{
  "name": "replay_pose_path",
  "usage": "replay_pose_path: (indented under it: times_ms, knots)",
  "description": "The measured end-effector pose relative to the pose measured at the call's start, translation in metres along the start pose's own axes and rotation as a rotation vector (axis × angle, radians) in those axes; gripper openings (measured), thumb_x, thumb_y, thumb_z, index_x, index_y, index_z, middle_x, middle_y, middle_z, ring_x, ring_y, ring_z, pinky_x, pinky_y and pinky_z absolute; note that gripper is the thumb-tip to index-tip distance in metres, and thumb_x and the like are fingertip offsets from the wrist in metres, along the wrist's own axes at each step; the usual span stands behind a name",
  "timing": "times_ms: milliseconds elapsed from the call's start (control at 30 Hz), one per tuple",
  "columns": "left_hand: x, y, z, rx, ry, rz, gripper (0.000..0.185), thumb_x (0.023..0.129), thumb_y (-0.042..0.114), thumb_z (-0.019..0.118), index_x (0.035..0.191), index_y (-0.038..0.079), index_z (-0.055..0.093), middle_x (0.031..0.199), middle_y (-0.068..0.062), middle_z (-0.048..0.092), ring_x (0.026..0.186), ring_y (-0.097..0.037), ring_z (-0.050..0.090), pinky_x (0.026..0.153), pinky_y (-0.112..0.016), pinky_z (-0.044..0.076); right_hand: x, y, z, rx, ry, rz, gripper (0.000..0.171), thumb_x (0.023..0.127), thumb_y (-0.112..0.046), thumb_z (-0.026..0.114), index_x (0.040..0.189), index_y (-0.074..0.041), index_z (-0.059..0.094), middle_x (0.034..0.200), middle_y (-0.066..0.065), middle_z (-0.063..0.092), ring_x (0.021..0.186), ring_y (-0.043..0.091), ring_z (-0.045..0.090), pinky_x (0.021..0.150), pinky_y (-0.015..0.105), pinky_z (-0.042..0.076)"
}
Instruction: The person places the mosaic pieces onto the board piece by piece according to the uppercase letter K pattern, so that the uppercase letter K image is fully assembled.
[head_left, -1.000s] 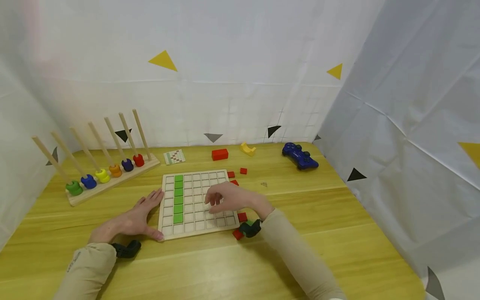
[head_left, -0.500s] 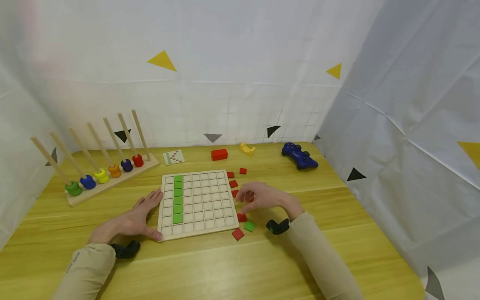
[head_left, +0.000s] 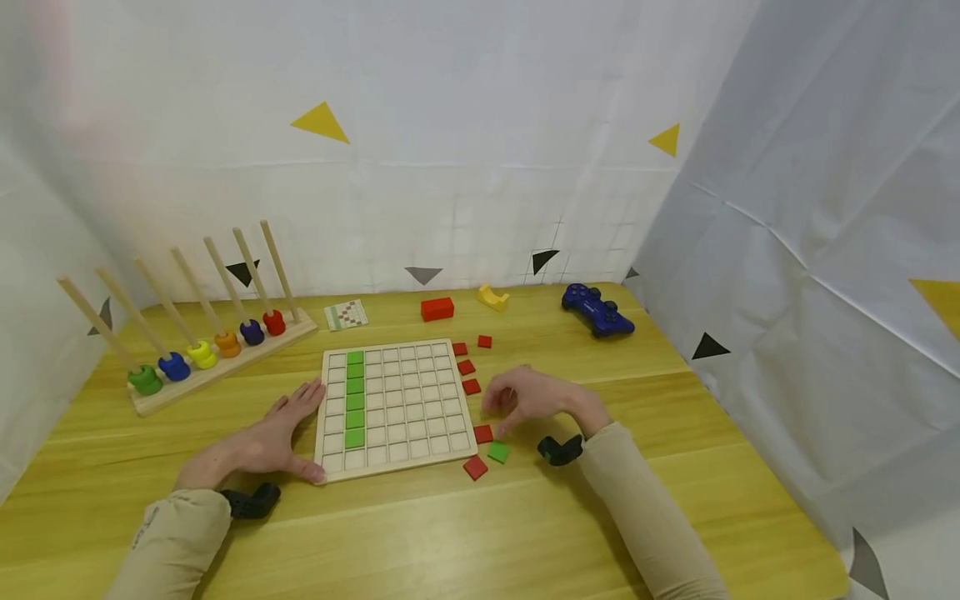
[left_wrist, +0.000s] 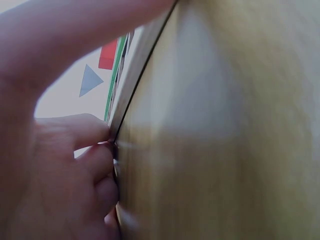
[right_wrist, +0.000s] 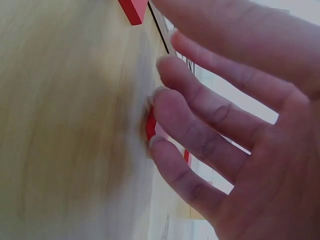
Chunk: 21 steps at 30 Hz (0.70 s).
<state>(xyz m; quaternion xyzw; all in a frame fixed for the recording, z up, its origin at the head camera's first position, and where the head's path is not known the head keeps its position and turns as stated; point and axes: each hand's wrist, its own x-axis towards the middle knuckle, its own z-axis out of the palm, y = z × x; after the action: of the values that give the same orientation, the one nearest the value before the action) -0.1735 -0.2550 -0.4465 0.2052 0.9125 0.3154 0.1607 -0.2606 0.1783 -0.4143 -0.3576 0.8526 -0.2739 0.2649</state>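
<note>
The right hand's fingers point(right_wrist: 200, 115) are loosely bent and spread, their tips down on a red tile point(right_wrist: 150, 126) on the worktop point(head_left: 465, 533); whether they pinch it cannot be told. That right hand point(head_left: 534, 398) hovers just right of the grid board point(head_left: 390, 408), wrist raised, sleeve trailing back. More red tiles point(head_left: 469, 368) and one green tile point(head_left: 498, 452) lie loose beside the board's right edge. The left hand point(head_left: 258, 442) lies flat with straight fingers against the board's left edge, thumb at its near corner. The board holds a column of green tiles point(head_left: 354, 398) in its second column. Behind stand a peg rack point(head_left: 217, 346) with coloured rings, a red block point(head_left: 437, 308) and a blue game controller point(head_left: 597, 310), against white sheeting.
</note>
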Motion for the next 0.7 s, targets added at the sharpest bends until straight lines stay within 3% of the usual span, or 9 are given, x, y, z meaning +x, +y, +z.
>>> replay_pose_path:
  times_ms: [333,700]
  knots:
    - [-0.0004,-0.0010,-0.0002,-0.005,0.005,-0.006,0.134,0.067,0.048,0.090,0.158,-0.006,0.006,0.164,-0.030,-0.002,0.151,-0.049,-0.006,0.117,-0.068,-0.004,0.0039,-0.0055,0.0087,-0.106,-0.064,0.018,0.046,0.068,-0.035,0.093,0.101,-0.017,0.067,0.093,0.002,0.064,0.080,0.013,0.054,0.071,0.025,0.048]
    - [0.0004,0.0002,-0.0001,-0.007,0.000,0.004,0.133,0.068,0.045,0.090,0.157,-0.006,0.006,0.164,-0.030,-0.002,0.150,-0.049,-0.005,0.117,-0.068,-0.003,0.0021,0.0001,0.0055,-0.127,-0.002,0.032,0.026,0.077,-0.024,0.087,0.092,-0.014,0.068,0.089,-0.001,0.062,0.081,0.012,0.055,0.073,0.026,0.048]
